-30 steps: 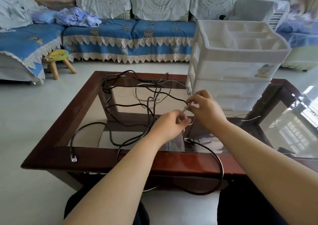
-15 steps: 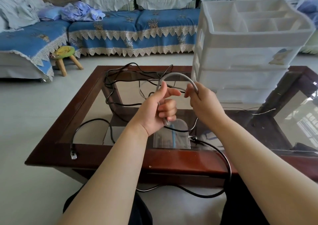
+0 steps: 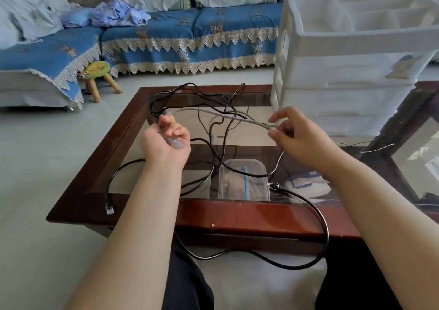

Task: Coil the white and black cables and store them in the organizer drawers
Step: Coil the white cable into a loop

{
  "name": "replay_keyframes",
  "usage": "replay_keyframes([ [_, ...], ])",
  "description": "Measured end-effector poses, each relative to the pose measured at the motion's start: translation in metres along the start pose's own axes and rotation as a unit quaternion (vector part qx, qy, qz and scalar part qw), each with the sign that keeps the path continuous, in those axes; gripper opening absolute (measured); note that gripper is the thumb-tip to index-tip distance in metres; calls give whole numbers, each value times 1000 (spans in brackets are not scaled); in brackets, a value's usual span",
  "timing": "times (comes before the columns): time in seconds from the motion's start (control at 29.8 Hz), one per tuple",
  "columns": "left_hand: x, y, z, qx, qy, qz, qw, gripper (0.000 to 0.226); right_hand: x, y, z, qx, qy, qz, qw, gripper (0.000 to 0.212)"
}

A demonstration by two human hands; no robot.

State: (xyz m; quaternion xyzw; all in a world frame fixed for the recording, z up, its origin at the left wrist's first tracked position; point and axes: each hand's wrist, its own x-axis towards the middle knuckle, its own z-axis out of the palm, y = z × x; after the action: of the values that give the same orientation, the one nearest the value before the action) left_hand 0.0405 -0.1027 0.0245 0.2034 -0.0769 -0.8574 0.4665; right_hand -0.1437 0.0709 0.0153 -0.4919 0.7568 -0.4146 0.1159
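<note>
My left hand (image 3: 166, 141) grips one end of the white cable (image 3: 223, 115), its clear plug showing in the palm. The cable stretches right across the glass table to my right hand (image 3: 301, 136), whose thumb and fingers pinch it loosely. A black cable (image 3: 213, 153) lies tangled on the glass between and behind my hands. Another black cable (image 3: 316, 214) hangs over the table's near edge in a loop toward the floor. The white organizer (image 3: 351, 55) with stacked drawers stands at the table's right rear, all drawers closed.
The glass-topped table has a dark red wooden frame (image 3: 237, 212). A clear plastic box (image 3: 242, 181) shows under the glass. A black cable's clear plug (image 3: 109, 207) rests on the frame at left. A small stool (image 3: 97, 74) and a blue sofa (image 3: 190, 34) stand beyond.
My hands have moved apart, drawing the white cable from a short arch into a long span. The left hand shifted left and the right hand moved right.
</note>
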Motion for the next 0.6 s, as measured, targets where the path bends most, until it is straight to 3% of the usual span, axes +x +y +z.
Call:
replay_keyframes([
  [0.13,-5,-5,5,200,-12,27,979,32,-12,-12,14,-211,27,-64,975,12],
  [0.23,-12,-12,8,426,-31,76,901,37,-20,-16,31,-293,-38,-118,948,21],
  [0.34,-20,-21,8,606,-83,125,781,39,-25,-19,43,-277,-49,-194,940,21],
  [0.44,-26,-32,6,689,-152,115,700,38,-25,-22,48,-248,-28,-243,937,25],
  [0.54,-30,-39,5,715,-213,60,663,39,-24,-25,45,-216,-10,-263,940,32],
  [0.6,-31,-42,5,705,-229,5,671,39,-23,-26,42,-178,11,-277,944,29],
])
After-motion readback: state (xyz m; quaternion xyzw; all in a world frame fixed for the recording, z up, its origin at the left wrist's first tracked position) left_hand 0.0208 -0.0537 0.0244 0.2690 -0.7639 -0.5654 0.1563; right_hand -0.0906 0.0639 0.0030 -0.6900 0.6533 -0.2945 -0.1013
